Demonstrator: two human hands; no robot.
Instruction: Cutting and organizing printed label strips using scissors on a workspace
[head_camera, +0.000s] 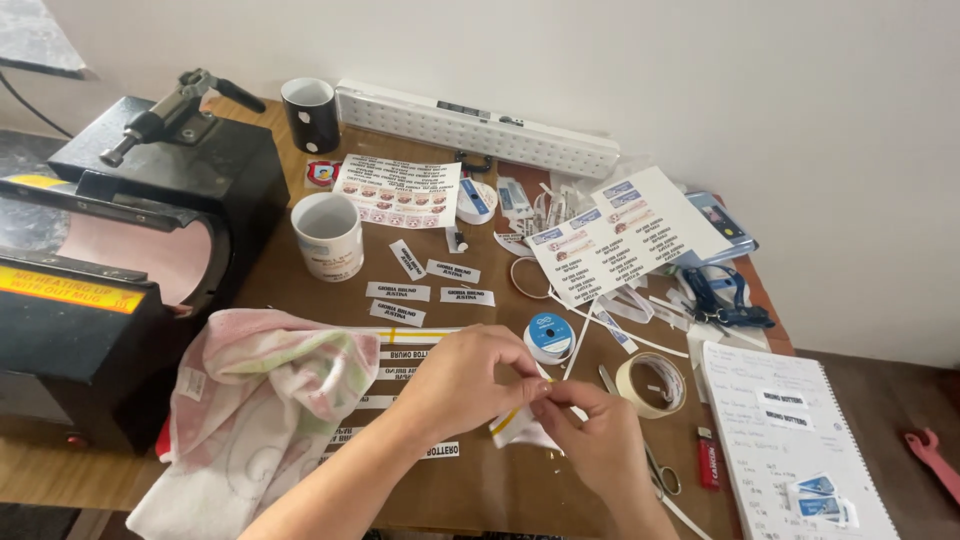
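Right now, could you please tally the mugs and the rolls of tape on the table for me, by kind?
Mugs: 2, a black mug and a white mug.
Tape rolls: 3, a blue-centred roll, a beige roll, and a white roll near the printed sheet.
Total: 5

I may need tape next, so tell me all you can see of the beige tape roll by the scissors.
The beige tape roll lies flat on the brown table, hole upward, with table showing through its wide core. It looks like paper masking tape, wound thin on the ring. It sits just right of the right hand, not touched by it, between the small blue-topped spool and the notebook. The scissors pass close beside it.
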